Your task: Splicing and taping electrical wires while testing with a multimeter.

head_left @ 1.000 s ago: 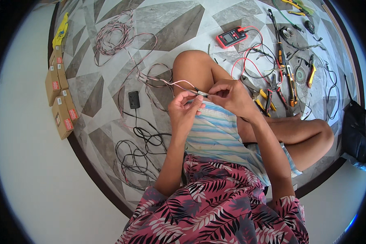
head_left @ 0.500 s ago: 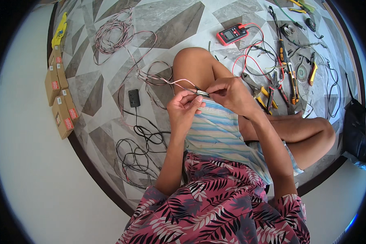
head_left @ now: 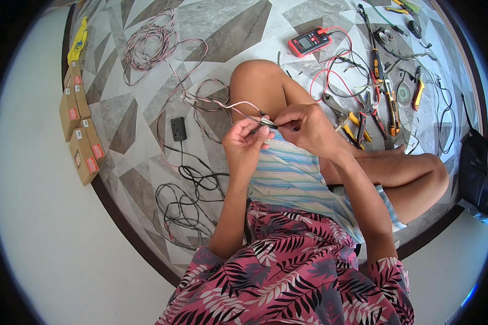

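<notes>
In front of my raised knee, my left hand (head_left: pixel 246 142) pinches a small black-and-silver piece (head_left: pixel 268 123) between thumb and fingers. A pale pink and dark wire (head_left: pixel 238 105) runs from the floor up to this piece. My right hand (head_left: pixel 309 128) is closed at the piece's right end, its thumb and fingertips pressed together on the dark part. The fingers hide how the wire meets the piece. From my left hand the wire trails back to a loose reddish-and-grey coil (head_left: pixel 149 47) on the floor.
A black socket block (head_left: pixel 178 130) with tangled black cable (head_left: pixel 181 208) lies left. To the right are a red-black meter (head_left: pixel 309 42) with leads, pliers (head_left: pixel 358 128), a yellow-black cutter knife (head_left: pixel 391 108) and a screwdriver (head_left: pixel 376 65). Cardboard boxes (head_left: pixel 83 154) line the left wall; a black bag (head_left: pixel 474 168) sits right.
Both hands stay almost in place. The small piece between them has turned slightly, with its dark part tilted a little, and my right fingers have shifted slightly.
</notes>
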A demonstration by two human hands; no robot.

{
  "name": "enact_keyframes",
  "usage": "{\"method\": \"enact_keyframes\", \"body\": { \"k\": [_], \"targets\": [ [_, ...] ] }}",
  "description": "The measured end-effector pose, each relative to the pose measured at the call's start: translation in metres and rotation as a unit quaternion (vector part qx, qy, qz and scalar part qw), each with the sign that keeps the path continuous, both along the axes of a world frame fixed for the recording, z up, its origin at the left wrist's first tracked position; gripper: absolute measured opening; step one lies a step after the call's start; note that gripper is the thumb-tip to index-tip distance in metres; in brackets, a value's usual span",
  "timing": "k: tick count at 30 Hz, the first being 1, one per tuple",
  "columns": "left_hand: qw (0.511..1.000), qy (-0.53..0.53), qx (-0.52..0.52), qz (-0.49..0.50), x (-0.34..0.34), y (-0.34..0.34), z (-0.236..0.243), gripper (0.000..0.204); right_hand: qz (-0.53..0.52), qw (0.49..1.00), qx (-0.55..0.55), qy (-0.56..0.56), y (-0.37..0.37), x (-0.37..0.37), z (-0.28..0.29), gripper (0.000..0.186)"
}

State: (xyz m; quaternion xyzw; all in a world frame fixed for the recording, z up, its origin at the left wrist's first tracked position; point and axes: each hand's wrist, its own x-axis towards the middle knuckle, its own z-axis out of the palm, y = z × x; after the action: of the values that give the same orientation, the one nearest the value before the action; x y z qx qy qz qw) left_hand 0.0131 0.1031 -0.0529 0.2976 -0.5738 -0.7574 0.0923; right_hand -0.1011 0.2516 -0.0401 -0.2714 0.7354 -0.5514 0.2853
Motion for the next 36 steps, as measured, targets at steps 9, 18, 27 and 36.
{"method": "enact_keyframes", "body": {
  "k": [9,18,27,36],
  "targets": [
    [0.999,0.005,-0.019,-0.046,0.002,-0.006,-0.006,0.025,-0.004,1.000,-0.006,-0.029,0.000,0.004,-0.002,0.019],
    [1.000,-0.001,-0.004,-0.031,0.000,-0.004,-0.006,0.022,-0.014,0.999,-0.039,-0.027,-0.002,0.010,-0.012,0.017],
    [1.000,-0.018,-0.009,-0.019,0.000,-0.002,-0.002,0.031,-0.048,0.997,-0.029,-0.056,-0.004,0.012,-0.009,0.013],
    [1.000,0.018,-0.013,-0.003,0.003,0.005,-0.004,0.030,-0.055,0.993,0.001,-0.103,-0.004,0.009,-0.011,0.015]
  ]
}}
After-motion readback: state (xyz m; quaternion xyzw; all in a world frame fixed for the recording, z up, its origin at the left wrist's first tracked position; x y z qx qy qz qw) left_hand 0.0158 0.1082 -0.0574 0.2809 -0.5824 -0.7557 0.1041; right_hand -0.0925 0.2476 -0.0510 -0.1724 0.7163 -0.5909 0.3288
